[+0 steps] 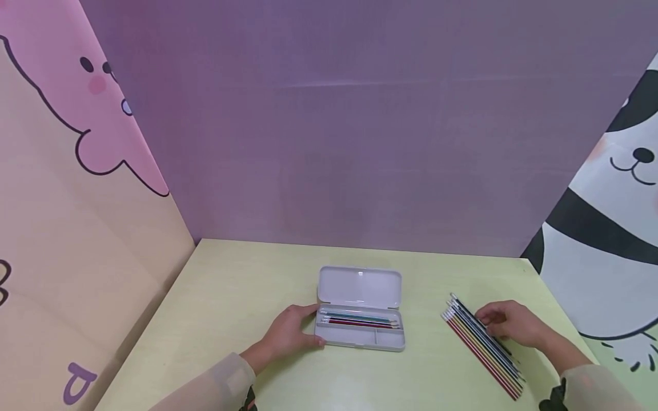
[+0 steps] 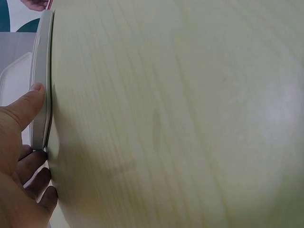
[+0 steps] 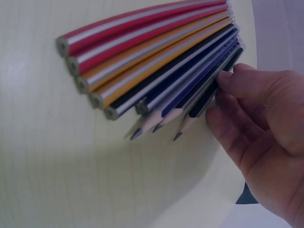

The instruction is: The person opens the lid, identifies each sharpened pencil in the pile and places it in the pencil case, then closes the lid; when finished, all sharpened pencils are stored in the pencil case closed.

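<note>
A white pencil case [image 1: 360, 341] lies with its lid [image 1: 360, 287] raised and several pencils [image 1: 354, 322] in its rear compartment. My left hand [image 1: 293, 332] grips the case's left end, thumb at the front corner and fingers toward the back. In the left wrist view the thumb [image 2: 29, 105] presses the case's side wall [image 2: 43, 71]. To the right, a row of striped red, yellow, black and blue pencils [image 1: 483, 345] lies slantwise. My right hand [image 1: 514, 322] pinches the outermost dark pencil [image 3: 204, 97] between thumb and fingers; its sharpened tip points toward me.
Pale wood-grain tabletop [image 1: 247, 274] lies under everything. A purple panel [image 1: 360, 142] rises behind it. Cartoon-printed panels stand on the left [image 1: 77, 228] and on the right [image 1: 606, 245]. In the case, a small divider [image 1: 376, 337] splits the front compartment.
</note>
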### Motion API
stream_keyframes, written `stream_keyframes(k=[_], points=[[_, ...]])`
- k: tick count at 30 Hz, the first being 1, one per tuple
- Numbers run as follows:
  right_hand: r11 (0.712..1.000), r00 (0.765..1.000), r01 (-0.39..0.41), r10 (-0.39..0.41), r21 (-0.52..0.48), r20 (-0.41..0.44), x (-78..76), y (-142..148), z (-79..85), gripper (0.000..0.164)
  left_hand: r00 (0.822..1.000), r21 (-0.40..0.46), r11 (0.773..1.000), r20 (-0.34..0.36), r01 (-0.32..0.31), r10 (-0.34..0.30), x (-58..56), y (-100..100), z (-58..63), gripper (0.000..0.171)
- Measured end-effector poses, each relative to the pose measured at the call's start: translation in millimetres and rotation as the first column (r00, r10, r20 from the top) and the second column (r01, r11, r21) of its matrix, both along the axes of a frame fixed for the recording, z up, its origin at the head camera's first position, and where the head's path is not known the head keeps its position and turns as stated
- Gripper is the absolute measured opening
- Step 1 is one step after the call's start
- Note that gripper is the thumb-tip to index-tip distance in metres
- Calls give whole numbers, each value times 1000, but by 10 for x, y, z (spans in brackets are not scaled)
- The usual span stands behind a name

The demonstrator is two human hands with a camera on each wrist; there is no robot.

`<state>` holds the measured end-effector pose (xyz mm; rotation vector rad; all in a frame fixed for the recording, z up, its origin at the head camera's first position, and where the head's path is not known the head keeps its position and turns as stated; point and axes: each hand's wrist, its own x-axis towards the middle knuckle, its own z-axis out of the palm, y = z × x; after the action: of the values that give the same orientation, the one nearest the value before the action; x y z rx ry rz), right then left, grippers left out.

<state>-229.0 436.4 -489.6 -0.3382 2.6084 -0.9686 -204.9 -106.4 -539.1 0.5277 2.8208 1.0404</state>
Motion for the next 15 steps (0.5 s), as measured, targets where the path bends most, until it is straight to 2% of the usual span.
stream_keyframes(k=[7,15], points=[[995,997,61,-57,80,-49,-10,-36,-15,30,1000,-7,1000,3,2,-2,1,2,3,90],[987,994,96,-89,129,-62,-13,-41,-37,26,1000,-2,1000,2,0,0,-1,-2,-3,90]])
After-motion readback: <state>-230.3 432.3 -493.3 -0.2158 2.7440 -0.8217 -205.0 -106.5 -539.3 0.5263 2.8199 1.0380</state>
